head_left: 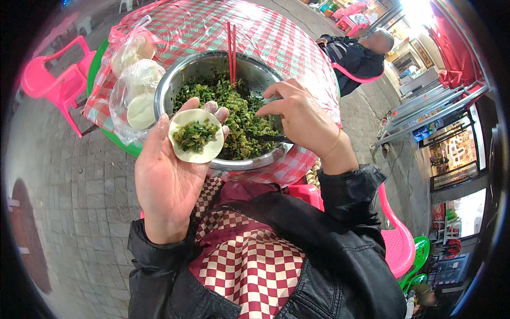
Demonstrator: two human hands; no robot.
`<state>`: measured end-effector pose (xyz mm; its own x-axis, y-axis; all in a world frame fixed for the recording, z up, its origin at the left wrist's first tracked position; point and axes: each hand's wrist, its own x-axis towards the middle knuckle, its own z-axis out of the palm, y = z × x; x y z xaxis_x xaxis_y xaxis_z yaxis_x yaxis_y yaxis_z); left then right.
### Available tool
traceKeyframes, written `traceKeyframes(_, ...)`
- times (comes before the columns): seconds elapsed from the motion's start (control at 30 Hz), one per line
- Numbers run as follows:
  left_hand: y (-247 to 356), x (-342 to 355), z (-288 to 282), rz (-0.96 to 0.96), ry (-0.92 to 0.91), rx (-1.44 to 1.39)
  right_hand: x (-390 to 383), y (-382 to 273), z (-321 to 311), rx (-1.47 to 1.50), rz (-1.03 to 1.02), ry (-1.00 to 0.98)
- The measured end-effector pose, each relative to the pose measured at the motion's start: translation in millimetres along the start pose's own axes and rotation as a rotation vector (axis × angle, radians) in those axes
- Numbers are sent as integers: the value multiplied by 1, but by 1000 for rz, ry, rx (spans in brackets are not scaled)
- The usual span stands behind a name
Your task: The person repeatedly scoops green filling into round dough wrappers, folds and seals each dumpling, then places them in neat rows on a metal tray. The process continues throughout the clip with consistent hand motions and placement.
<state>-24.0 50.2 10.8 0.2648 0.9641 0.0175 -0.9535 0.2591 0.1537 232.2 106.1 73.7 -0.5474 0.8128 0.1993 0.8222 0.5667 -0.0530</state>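
Note:
My left hand (172,175) is held palm up near the front rim of a large steel bowl (167,80). On its fingers rests a round, pale dumpling wrapper (196,154), lying flat with a mound of chopped green filling (196,136) in the middle. More of this green filling (234,114) lies in the bowl. Over the bowl's right side hovers my right hand (300,111), its fingers bent and apart with nothing seen between them. Below it, a dark utensil handle (276,138) leans on the rim. Two red chopsticks (232,53) stand upright in the filling at the back.
Clear plastic bags of wrappers (139,87) lie left of the bowl on the round table's checked cloth (276,34). Pale dumplings (314,175) show partly beneath my right forearm. Pink chairs (64,85) stand around, and a person in dark clothes (350,58) sits across at the right.

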Motion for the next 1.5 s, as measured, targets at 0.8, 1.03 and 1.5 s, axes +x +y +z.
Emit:
traceKeyframes(0.8, -4, -4, -2, -12, -35, -20, -58, -62, 9, 158, 59, 489)
traceKeyframes(1.03, -2, 1, -5, -21, -32, -56, -32, -26, 19, -102, 75, 359)
traceKeyframes(1.5, -5, 0, -3, -23, -36, -46, -31, -44, 26, 109, -8, 487)
